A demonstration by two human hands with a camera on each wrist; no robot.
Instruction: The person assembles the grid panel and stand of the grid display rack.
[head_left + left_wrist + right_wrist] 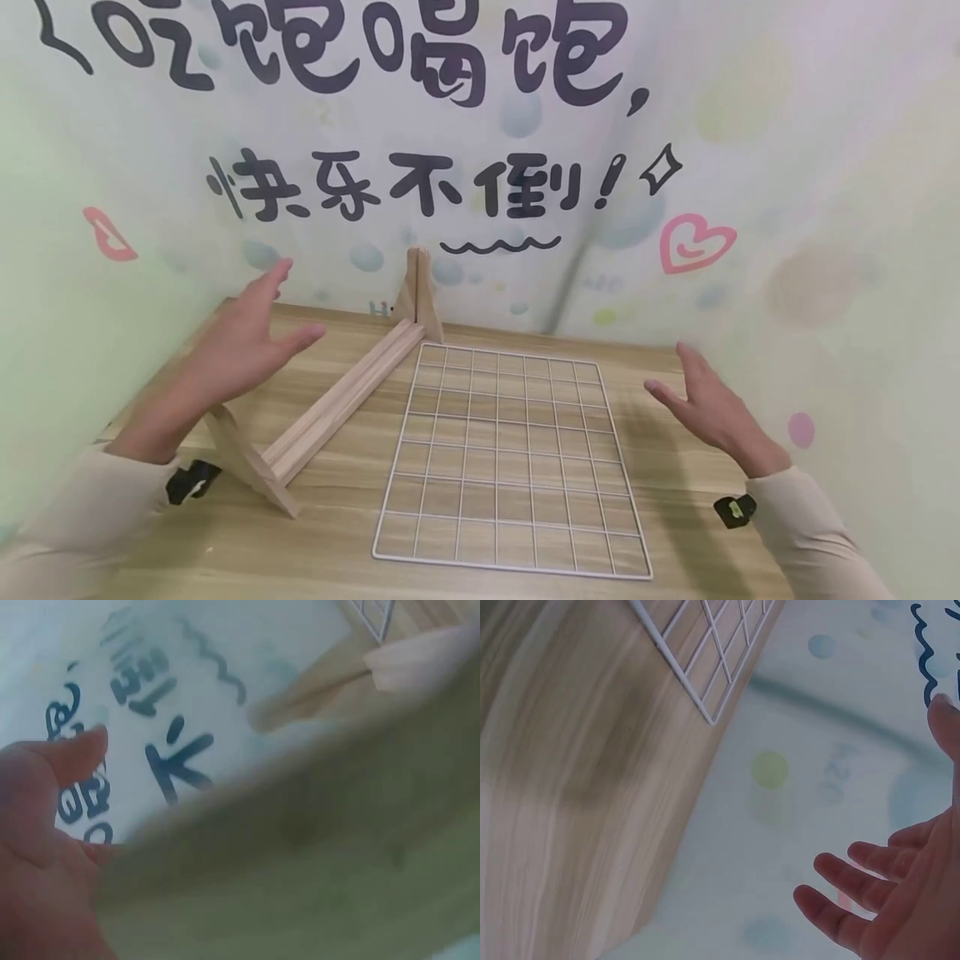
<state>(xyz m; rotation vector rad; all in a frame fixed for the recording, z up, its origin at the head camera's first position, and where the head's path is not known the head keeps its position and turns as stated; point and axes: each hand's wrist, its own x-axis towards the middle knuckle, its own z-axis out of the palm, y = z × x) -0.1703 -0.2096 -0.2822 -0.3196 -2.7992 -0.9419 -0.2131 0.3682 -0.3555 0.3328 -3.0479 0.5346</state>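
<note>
My left hand (236, 350) hovers above the left part of the table, its thumb spread from the fingers and nothing held. Below and beside it stands a wooden stand (345, 396), a grooved bar between two upright end pieces, running from front left to back middle. A white wire grid panel (510, 462) lies flat on the table, right of the stand. Off the panel's right side my right hand (712, 408) is raised with fingers apart and holds nothing. The right wrist view shows its fingers (847, 892) loosely bent and a corner of the grid.
The wood-grain table (337, 542) ends at a cloth backdrop (480, 125) printed with large dark characters, which also closes off both sides. A black wrist camera (191, 482) sits on the left sleeve and another camera (735, 510) on the right.
</note>
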